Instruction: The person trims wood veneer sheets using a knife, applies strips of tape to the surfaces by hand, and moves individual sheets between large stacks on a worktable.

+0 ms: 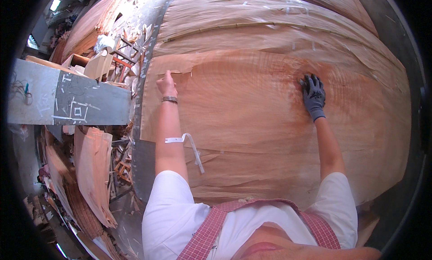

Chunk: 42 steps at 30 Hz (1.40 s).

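A large reddish-brown wood veneer sheet (243, 107) covers much of the table, on top of other paler sheets. My left hand (166, 85), bare and with a bracelet at the wrist, is closed near the sheet's left part. What its fingers hold, if anything, is too small to make out. Just right of them shows a small split or loose flap (182, 72) in the veneer. My right hand (313, 95), in a grey glove with dark fingertips, lies flat with fingers spread on the sheet's right part. White tape (194, 152) sticks to my left forearm and dangles beside it.
A long thin bamboo-like strip (243, 24) crosses the far sheets. Left of the table stand a grey bench (92, 102), stacked veneer (92, 170), a cardboard-coloured box (98, 65) and wooden frames amid scraps. The table's dark edge (143, 80) runs along the left.
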Each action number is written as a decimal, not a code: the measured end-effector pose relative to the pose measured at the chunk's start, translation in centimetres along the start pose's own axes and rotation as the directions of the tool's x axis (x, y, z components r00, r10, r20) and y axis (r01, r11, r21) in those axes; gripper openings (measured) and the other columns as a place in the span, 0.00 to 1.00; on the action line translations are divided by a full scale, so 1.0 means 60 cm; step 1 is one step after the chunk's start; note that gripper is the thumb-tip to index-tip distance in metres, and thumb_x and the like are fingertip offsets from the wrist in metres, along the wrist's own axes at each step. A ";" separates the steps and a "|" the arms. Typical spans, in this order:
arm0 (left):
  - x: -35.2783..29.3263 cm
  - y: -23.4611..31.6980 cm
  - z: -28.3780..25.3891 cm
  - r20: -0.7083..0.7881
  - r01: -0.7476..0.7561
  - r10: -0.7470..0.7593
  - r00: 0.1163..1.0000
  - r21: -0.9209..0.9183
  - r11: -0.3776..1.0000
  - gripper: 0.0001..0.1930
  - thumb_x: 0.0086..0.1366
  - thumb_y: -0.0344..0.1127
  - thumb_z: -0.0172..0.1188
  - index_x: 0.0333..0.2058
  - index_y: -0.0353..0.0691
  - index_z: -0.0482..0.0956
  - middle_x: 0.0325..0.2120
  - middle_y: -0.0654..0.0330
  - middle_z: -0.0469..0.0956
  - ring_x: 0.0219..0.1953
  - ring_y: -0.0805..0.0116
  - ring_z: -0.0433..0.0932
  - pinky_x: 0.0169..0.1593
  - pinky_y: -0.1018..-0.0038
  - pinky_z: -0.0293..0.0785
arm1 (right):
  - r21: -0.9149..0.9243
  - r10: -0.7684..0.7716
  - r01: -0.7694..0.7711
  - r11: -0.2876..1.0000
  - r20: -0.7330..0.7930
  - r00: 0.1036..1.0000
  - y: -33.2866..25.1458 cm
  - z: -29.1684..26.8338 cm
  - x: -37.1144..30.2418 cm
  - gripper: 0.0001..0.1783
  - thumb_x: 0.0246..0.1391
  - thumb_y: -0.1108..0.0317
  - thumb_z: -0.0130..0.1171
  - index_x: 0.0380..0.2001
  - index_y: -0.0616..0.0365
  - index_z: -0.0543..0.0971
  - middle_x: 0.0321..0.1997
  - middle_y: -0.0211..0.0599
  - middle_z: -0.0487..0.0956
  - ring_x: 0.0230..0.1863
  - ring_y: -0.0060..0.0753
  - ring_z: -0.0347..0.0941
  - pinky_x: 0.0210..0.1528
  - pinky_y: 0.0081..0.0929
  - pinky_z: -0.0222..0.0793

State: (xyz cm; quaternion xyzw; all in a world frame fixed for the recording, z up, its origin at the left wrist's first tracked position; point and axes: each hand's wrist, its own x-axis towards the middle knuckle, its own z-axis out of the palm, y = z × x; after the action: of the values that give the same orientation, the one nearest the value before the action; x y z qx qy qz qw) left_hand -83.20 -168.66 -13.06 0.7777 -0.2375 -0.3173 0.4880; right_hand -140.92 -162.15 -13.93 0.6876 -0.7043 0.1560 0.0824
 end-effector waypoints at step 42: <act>-0.135 0.152 0.044 0.488 -0.733 0.548 0.680 0.410 0.543 0.38 0.66 0.49 0.53 0.67 0.35 0.48 0.65 0.45 0.56 0.65 0.54 0.60 0.63 0.56 0.60 | 0.963 -0.841 -0.111 0.245 0.269 0.470 -0.493 -0.322 -0.080 0.07 0.55 0.67 0.59 0.31 0.59 0.80 0.23 0.28 0.79 0.22 0.17 0.70 0.26 0.18 0.66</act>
State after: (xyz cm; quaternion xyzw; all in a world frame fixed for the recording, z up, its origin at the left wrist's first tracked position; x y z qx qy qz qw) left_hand -91.22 -168.53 -3.49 0.6840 -0.6637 -0.1406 0.2682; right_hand -113.21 -151.34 5.73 0.7609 -0.2240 0.1678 -0.5853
